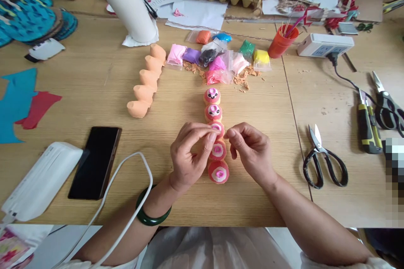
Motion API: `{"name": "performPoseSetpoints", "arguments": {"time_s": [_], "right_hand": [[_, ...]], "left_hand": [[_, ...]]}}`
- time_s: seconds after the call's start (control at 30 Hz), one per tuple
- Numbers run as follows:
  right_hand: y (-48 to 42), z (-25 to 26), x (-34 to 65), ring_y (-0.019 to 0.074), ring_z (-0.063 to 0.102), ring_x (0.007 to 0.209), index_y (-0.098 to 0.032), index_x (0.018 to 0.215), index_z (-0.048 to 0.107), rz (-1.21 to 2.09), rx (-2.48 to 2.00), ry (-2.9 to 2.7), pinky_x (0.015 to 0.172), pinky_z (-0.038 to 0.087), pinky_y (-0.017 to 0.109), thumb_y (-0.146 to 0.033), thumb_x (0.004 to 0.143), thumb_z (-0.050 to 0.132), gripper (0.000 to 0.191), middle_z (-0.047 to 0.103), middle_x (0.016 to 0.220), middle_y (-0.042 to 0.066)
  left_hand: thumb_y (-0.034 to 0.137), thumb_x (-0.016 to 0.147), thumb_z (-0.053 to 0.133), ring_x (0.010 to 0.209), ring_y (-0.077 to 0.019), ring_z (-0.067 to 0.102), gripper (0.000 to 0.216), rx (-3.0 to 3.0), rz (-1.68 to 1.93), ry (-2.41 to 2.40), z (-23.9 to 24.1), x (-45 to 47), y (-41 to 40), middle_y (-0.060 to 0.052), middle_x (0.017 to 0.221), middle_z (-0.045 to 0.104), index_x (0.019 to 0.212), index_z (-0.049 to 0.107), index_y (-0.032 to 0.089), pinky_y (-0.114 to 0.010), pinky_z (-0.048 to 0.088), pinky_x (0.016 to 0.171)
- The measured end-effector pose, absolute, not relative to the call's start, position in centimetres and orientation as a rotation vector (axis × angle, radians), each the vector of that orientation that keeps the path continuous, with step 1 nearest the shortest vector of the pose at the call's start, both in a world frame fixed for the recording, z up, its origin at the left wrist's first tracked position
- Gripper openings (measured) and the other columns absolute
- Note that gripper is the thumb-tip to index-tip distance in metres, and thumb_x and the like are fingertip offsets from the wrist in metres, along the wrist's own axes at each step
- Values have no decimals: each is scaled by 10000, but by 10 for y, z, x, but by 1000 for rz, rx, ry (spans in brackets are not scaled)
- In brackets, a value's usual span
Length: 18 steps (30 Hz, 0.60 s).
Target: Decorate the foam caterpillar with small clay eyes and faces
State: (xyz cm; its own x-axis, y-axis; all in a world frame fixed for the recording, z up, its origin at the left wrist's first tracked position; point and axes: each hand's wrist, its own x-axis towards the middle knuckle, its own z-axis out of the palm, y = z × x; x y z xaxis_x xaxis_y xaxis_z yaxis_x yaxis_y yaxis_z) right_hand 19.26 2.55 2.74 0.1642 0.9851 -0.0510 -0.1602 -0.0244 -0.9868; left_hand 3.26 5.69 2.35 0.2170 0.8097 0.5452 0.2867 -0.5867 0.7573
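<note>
A column of joined egg-carton cups [218, 172], painted red-pink with white and pink clay centres, runs toward me on the table. The two farthest cups also carry small black marks like a face. Over the middle cup, my left hand [191, 151] has thumb and forefinger pinched together. Just right of it, my right hand [252, 151] is also closed in a pinch. Whatever the fingertips hold is too small to make out. Behind the column lie bags of coloured clay [217, 64], and a plain orange carton strip [148, 77] lies to the left.
A phone [95, 162], white power bank [42, 180] and looping white cable [118, 180] lie left. Scissors [320, 149], a utility knife [368, 126] and a power strip [326, 45] are right. A white bottle [129, 8] and red cup [280, 44] stand behind.
</note>
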Motion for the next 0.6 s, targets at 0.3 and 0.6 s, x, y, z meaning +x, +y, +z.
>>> {"name": "performPoseSetpoints", "arguments": {"time_s": [0.3, 0.6], "right_hand": [[25, 32, 191, 51, 388, 438, -183, 654, 621, 1382, -1107, -912, 402, 351, 204, -548, 991, 670, 500, 482, 528, -60], [24, 35, 190, 75, 451, 521, -186, 656, 638, 1357, -1101, -1028, 460, 402, 223, -589, 993, 643, 525, 555, 603, -22]], "left_hand": [[282, 1018, 686, 1111, -180, 676, 254, 2052, 1252, 925, 24, 32, 58, -61, 1170, 713, 1262, 735, 228, -338, 577, 991], [164, 961, 754, 933, -143, 693, 90, 2100, 1370, 936, 25, 32, 60, 8, 973, 767, 990, 753, 249, -320, 568, 879]]}}
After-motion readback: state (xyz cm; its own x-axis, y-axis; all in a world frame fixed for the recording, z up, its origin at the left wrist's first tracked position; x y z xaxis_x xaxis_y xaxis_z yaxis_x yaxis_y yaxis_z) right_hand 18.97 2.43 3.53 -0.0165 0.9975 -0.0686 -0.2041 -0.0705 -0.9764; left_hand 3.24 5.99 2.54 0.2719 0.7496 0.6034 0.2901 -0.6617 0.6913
